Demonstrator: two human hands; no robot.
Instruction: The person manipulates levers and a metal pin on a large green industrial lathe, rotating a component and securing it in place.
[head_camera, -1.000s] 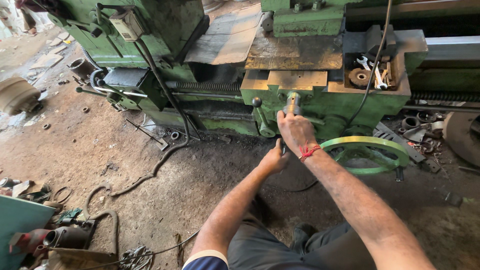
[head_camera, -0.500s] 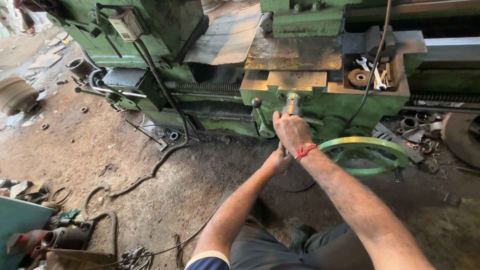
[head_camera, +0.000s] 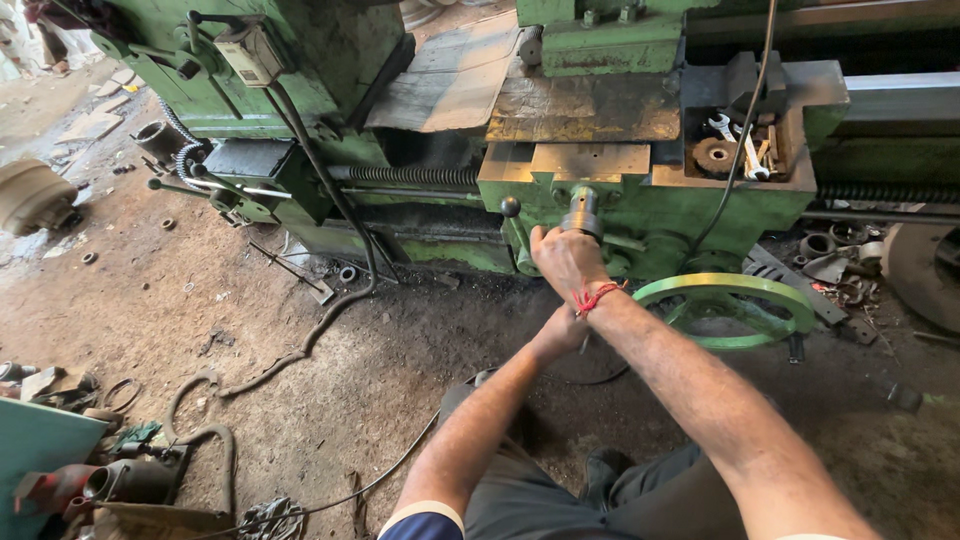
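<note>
Trousers: your grey trousers (head_camera: 560, 505) fill the bottom edge, both forearms reaching forward over them.
Left hand: your left hand (head_camera: 562, 330) sits tucked under your right wrist, touching it; the forearm hides your fingers, so you cannot tell whether they are curled or spread.
Right hand: your right hand (head_camera: 566, 260), a red thread (head_camera: 597, 297) at its wrist, is closed around the lower part of the steel crank handle (head_camera: 581, 212).
Crank handle: it stands out from the front of the green lathe carriage (head_camera: 650, 205), its round steel collar showing just above your knuckles.
Ball lever: a black ball knob (head_camera: 510, 206) stands just left of your right hand, apart from it.
Handwheel: the green handwheel (head_camera: 725, 310) lies to the right of your right forearm, near it.
Carriage top: spanners (head_camera: 735, 135) and a toothed wheel (head_camera: 714, 155) rest in the tray behind the handle.
Floor: a dark cable (head_camera: 330, 320) trails across the oily ground at left.
</note>
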